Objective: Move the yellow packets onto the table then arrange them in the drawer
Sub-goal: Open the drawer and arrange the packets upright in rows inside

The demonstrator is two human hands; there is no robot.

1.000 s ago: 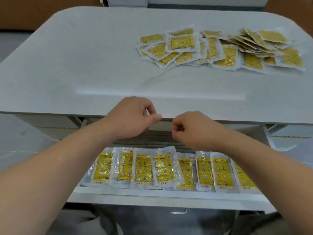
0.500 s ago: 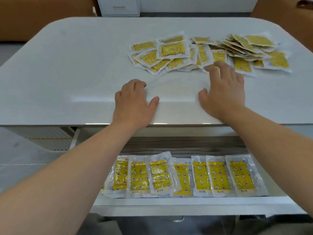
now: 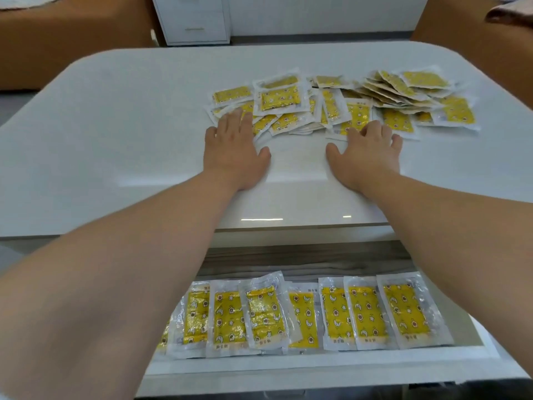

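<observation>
My left hand [image 3: 233,151] lies flat, fingers straight, on the left end of the packet pile [image 3: 279,101]. My right hand [image 3: 366,157] lies flat, touching the pile's near edge. Neither holds anything. The pile runs left-right across the bench [image 3: 115,125], straight ahead. 1 row [image 3: 363,310] lies in the drawer [image 3: 288,370].

Furnished like an office lounge or a living room; which one is unclear. A glossy white counter [image 3: 115,125] stands on a grey floor [image 3: 11,99], with a white drawer cabinet [image 3: 196,21] beyond its far edge and brown upholstered seating [image 3: 72,44] to either side.
</observation>
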